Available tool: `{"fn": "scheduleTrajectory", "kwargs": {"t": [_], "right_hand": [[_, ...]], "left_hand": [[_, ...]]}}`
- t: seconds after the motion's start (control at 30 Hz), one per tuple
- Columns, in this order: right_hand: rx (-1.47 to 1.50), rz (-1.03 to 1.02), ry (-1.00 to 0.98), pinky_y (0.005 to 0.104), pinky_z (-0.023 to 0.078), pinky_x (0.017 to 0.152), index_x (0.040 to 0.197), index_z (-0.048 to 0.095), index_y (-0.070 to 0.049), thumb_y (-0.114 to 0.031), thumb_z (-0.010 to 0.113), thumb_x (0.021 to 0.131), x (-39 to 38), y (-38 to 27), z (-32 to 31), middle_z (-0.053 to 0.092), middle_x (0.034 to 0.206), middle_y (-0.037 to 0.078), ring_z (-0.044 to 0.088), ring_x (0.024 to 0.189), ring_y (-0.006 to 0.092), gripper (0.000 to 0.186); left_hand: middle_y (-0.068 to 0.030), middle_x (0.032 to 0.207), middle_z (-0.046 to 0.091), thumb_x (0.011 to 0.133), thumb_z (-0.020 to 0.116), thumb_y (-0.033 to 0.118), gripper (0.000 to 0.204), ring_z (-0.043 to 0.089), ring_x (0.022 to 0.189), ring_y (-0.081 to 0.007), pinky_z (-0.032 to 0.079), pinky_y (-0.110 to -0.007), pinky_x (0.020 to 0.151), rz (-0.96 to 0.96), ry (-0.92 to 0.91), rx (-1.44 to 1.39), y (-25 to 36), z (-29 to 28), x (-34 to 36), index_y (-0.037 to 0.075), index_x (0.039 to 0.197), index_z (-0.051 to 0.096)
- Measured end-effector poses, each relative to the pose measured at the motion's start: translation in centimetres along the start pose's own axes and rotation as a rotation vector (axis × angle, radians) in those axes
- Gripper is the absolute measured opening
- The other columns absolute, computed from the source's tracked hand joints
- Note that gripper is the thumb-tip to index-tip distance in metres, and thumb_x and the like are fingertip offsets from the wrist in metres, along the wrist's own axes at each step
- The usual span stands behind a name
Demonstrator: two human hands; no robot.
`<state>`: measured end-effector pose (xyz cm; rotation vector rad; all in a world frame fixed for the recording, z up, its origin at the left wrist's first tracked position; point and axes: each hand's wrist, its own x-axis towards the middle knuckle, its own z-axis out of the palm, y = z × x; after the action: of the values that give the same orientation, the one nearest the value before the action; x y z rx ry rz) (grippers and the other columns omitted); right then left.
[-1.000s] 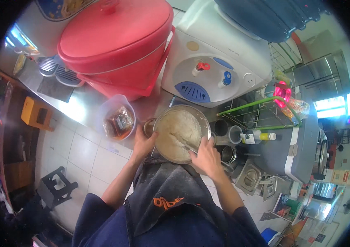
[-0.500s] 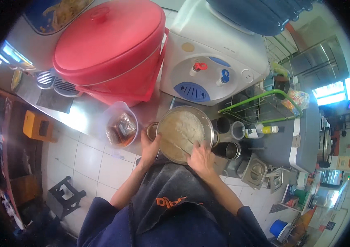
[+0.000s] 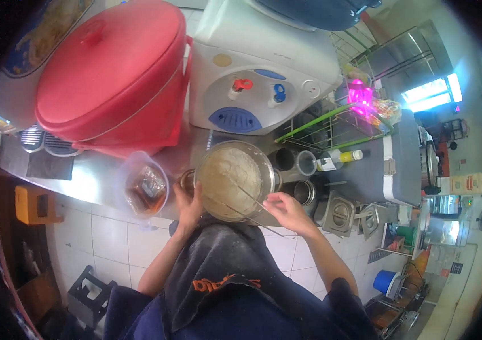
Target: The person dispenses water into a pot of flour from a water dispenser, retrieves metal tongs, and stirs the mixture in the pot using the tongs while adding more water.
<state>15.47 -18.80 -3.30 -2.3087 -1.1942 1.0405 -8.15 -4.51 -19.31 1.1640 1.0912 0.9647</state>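
A round metal pot (image 3: 271, 173) with brass-coloured side handles stands at the counter's near edge. Inside lies pale, wet-looking batter (image 3: 212, 184), with a heap of white powder (image 3: 235, 161) on it. My left hand (image 3: 187, 205) grips the pot at its left handle, thumb along the rim. Just beyond the right rim, my right hand (image 3: 286, 211) pinches a long, thin metal utensil (image 3: 245, 190). Two slim arms of it show, like tongs: they slant into the pot, and one end sticks out below my hand. Its tips in the batter are hard to make out.
Left of the pot is a clear plastic jug (image 3: 149, 190) holding a wrapped reddish-brown item. Behind stand a big red lidded bucket (image 3: 110, 73) and a white water dispenser (image 3: 263, 62). Dark cups (image 3: 282, 160), a bottle (image 3: 340, 160) and a green wire rack (image 3: 332, 122) are at right.
My right hand has drawn back from inside the pot to past its right rim, baring more of the utensil. My left hand stays at the handle. The whole view has shifted.
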Motion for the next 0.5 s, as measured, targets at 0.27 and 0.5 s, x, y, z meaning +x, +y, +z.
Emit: {"fn": "scheduleTrajectory", "kwargs": {"t": [0.27,0.5], "right_hand": [[-0.221,-0.151,0.884,0.0441,0.046,0.094,0.129,0.054,0.000,-0.029,0.084,0.080,-2.8,4.0,-0.5,0.055,0.124,0.022,0.055,0.111,0.0374,0.064],[-0.044,-0.107,0.894,0.0494,0.047,0.099,0.135,0.047,0.004,-0.037,0.089,0.071,1.3,9.2,0.4,0.058,0.125,0.026,0.058,0.116,0.0435,0.086]], "left_hand": [[-0.0173,0.137,0.050,0.101,0.056,0.011,0.050,0.051,0.126,-0.0246,0.042,-0.037,0.107,0.069,0.096,-0.028,1.7,1.0,0.4,-0.003,0.142,0.032],[-0.0179,0.138,0.048,0.104,0.058,0.018,0.053,0.050,0.129,-0.0262,0.043,-0.039,0.108,0.081,0.115,-0.002,3.3,2.8,0.1,-0.003,0.144,0.030]]}}
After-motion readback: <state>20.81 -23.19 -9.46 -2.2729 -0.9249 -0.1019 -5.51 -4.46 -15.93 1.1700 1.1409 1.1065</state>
